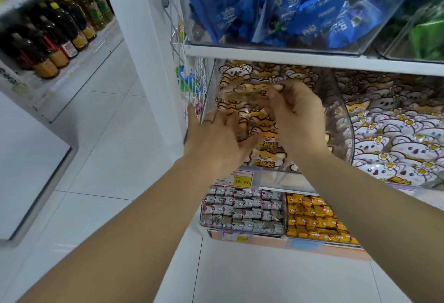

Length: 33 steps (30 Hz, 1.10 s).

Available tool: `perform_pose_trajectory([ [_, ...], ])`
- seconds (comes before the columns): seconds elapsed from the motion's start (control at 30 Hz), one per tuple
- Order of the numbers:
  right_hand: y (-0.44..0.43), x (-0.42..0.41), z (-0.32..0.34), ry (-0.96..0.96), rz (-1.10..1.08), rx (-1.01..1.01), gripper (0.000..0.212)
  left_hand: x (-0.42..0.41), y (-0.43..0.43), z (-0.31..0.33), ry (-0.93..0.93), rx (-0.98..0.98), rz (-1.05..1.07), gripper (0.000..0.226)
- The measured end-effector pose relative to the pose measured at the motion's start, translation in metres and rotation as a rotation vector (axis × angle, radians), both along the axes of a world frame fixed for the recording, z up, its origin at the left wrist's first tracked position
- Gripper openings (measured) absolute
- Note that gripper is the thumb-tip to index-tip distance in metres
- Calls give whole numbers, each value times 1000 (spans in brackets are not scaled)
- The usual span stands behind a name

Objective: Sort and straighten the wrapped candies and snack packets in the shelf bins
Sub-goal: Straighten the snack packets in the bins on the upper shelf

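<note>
Clearly, right hand (298,115): was curled round the right end of one fox-print packet (249,88), fingers hooked over its top edge, holding it clear of the pile.
Left hand (216,134): lay flat with fingers straight and spread, pressing on the fox-print pile (266,139) at the front left of the clear bin (271,177); it gripped nothing.
Held packet, position: hung over the back half of that bin, a little below the edge of the white shelf (264,55), up and to the left of the right hand's knuckles.
Held packet, long axis: ran roughly left to right, across the bin; whether it sat level could not be told.
Nearer hand: the right one had the packet; the left was lower and closer to the person, apart from the packet's free left end.
Coming move, as a judgement: the packet probably needed laying down in line with the rows beneath, while the left hand steadied those rows.
Neighbour: koala-print packets (396,139) filled the bin to the right, beyond a clear wall.
</note>
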State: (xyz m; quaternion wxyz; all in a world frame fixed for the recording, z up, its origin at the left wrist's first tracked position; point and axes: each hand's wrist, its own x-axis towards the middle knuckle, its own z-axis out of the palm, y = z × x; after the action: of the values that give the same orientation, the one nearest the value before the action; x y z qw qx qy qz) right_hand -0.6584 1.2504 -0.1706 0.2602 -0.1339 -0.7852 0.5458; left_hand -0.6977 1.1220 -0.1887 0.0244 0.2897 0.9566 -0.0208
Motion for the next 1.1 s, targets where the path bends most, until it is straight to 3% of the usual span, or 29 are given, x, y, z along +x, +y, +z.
perform_pose_trajectory([
  [0.1,1,-9,0,-30,26,-4,8,6,-3,-1,27,29,6,86],
  [0.27,8,-21,-2,-62,38,49,14,22,-20,-11,181,168,-97,77],
  [0.4,11,-29,-5,-85,41,93,22,28,-29,-19,148,211,-123,71],
  [0.57,13,-39,-4,-200,72,238,13,28,-30,-24,111,281,-125,80],
  [0.73,10,-39,7,-111,32,488,18,30,-32,-28,72,329,-118,80],
  [0.97,6,-39,6,-130,51,546,19,32,-33,-29,39,325,-110,75],
  [1.1,7,-37,-4,-157,84,689,22,33,-34,-30,43,313,-111,66],
])
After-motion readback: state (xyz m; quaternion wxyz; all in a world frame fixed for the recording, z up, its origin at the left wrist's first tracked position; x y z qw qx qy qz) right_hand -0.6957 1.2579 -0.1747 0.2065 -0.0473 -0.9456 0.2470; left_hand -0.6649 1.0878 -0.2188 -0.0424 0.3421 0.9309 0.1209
